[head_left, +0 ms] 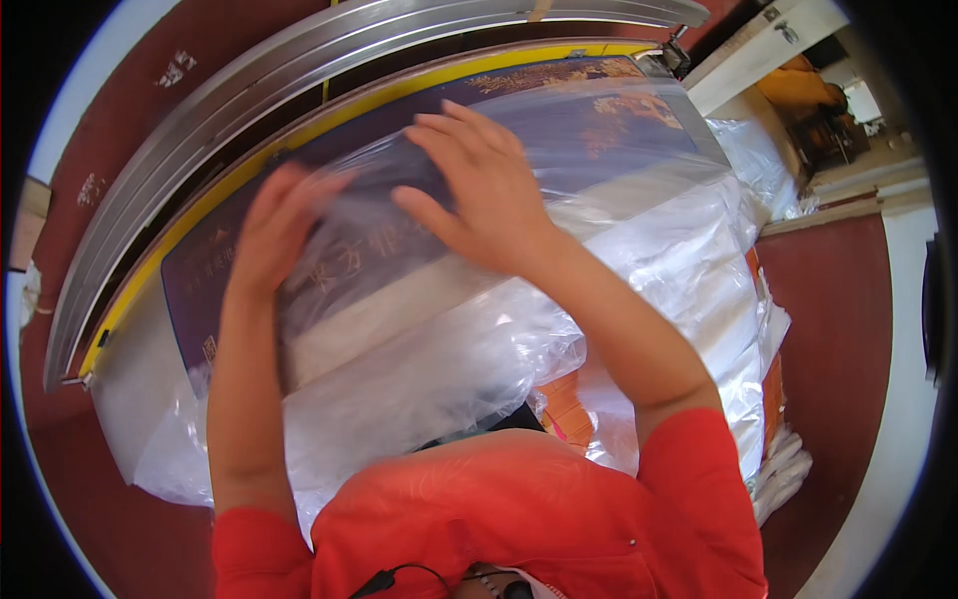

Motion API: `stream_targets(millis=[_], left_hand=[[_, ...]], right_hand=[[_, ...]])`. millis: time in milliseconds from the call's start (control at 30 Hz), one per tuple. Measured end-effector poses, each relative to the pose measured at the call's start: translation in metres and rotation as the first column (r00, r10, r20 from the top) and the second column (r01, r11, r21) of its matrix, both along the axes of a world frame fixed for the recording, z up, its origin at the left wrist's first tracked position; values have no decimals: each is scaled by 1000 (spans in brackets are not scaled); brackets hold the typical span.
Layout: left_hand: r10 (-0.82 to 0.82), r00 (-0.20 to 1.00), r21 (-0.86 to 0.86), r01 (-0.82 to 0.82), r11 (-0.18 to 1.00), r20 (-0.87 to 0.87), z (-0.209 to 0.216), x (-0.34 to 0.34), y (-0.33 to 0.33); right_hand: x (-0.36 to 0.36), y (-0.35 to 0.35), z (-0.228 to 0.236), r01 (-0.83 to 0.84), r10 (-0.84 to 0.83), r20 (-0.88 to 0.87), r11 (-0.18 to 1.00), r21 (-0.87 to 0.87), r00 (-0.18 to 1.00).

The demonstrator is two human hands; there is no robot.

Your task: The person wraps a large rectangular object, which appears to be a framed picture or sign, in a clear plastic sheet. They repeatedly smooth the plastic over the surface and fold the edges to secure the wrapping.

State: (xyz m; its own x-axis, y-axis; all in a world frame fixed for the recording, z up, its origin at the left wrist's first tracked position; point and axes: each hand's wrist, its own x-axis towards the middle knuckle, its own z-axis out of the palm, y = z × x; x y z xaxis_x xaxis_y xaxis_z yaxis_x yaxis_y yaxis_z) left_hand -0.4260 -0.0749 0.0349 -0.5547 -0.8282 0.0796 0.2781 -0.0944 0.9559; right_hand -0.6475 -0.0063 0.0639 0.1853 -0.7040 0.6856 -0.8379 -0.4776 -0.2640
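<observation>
red shirt [479, 499], hands [489, 195] over clear film [499, 334]

Red shirt [479, 489], thin black cable [424, 567]

The short left sleeve [257, 554] sits at seven o'clock, the right sleeve [699, 479] at four, both red. One small round dot [632, 543] marks the cloth at five. At six, the cable curves near a pale beaded strip [488, 581]. The left hand [274, 230] and right hand [489, 200] are bare.

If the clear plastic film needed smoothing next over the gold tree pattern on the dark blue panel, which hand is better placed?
Probably the right hand: it is nearer the gold tree pattern, spread over the clear plastic film. The blurred left hand is farther left.
</observation>
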Motion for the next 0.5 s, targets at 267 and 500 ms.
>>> stream_targets(millis=[267,500], left_hand=[[894,49,-396,-885,246,445,-12,524,164],[540,-622,-808,-546,221,568,-25,577,208]], right_hand=[[65,-28,28,-253,399,-59,682,686,915],[-139,-22,45,-99,158,55,287,953,986]])
